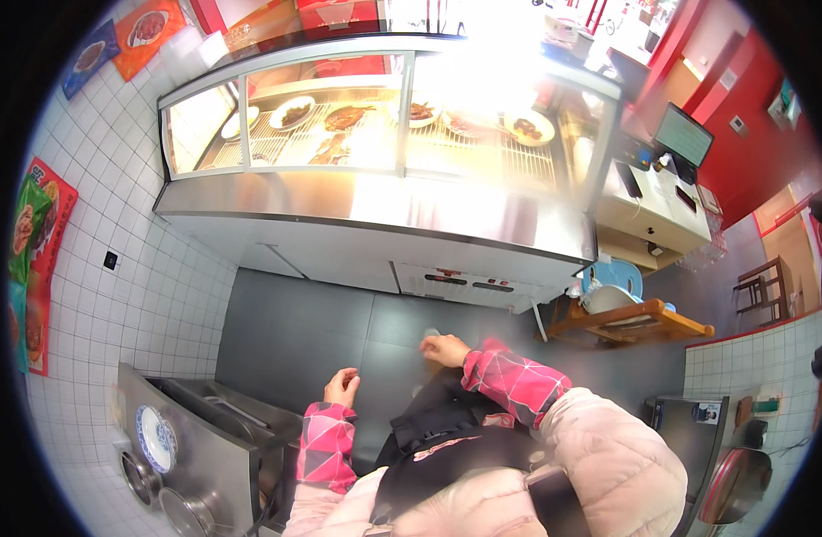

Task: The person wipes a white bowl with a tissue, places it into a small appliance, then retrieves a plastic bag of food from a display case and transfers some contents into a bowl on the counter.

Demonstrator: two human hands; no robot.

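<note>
My left hand [342, 387] hovers over the dark tiled floor [293, 312], near the steel unit at the lower left. Its fingers are loosely curled, with no object visible in them. My right hand [444, 350] is in front of my body, fingers bent. A small pale blurred spot [431, 331] shows at its fingertips; whether it is held or lies beyond is unclear. Both wrists wear pink checked sleeve covers [515, 382]. Ahead stands a lit glass display case [276, 194] with plates of cooked food [292, 113] on wire racks.
A steel unit [209, 463] with a blue-and-white plate [156, 438] stands lower left. At right, a wooden stool [652, 319] bears a blue basin [615, 275]. Beyond it is a counter [646, 218] with a monitor [683, 139]. A white tiled wall [142, 295] bounds the left.
</note>
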